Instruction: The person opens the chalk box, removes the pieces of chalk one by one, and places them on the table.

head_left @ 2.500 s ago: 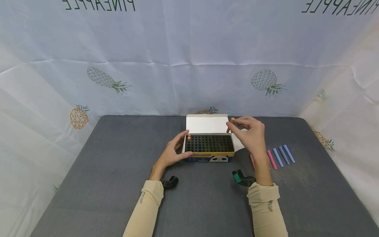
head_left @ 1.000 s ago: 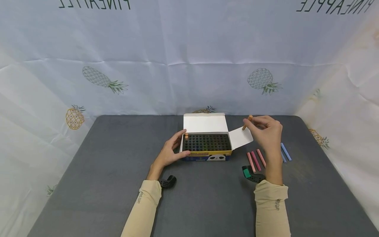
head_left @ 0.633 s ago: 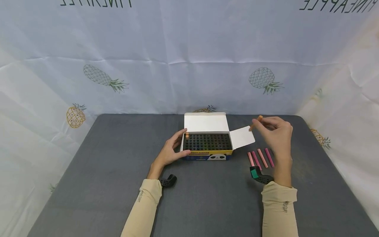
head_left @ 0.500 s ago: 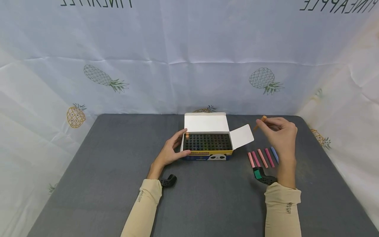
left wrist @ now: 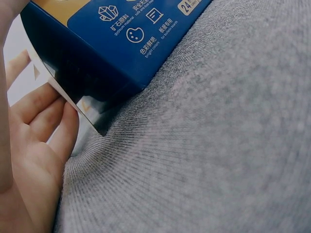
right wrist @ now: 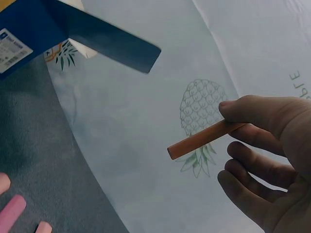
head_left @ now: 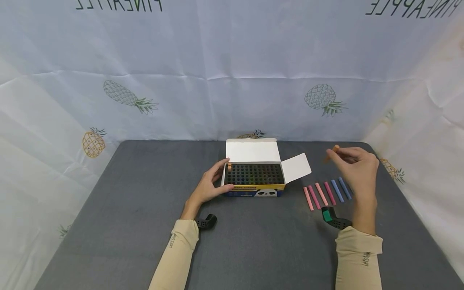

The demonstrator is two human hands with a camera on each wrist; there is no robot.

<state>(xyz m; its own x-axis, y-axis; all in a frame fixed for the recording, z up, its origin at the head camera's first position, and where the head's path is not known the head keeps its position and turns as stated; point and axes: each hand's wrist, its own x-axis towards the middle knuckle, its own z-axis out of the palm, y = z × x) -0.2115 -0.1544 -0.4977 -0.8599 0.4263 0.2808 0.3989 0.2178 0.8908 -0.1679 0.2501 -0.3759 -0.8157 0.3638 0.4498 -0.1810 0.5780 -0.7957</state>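
Head view: I see the right hand (head_left: 357, 169) pinching an orange chalk stick (head_left: 331, 153) between thumb and fingertips, raised above the grey table (head_left: 127, 209), to the right of the open chalk box (head_left: 253, 179) and over the row of chalks (head_left: 326, 193) lying flat there, pink ones on the left and blue on the right. I judge the step in hand to be carrying a stick from box to row. The next move calls for lowering it flat and parallel beside the blue sticks at the right end, partly hidden by the hand, without nudging those already laid. The left hand (head_left: 210, 187) grips the box's left end, thumb at the front and fingers round the side. Orange chalk ends (head_left: 229, 166) stand in the box's far-left corner by those fingers.

Left wrist view: the left hand (left wrist: 29, 160) shows fingers curled against the blue box (left wrist: 112, 43) and its side flap; the box sits flat on the table (left wrist: 218, 160).

Right wrist view: the right hand (right wrist: 262, 160) holds the orange chalk stick (right wrist: 204, 140) by one end, thumb on top, the free end pointing toward the box flap (right wrist: 112, 46). Pink chalk tips (right wrist: 12, 211) lie below, well apart from the held stick.
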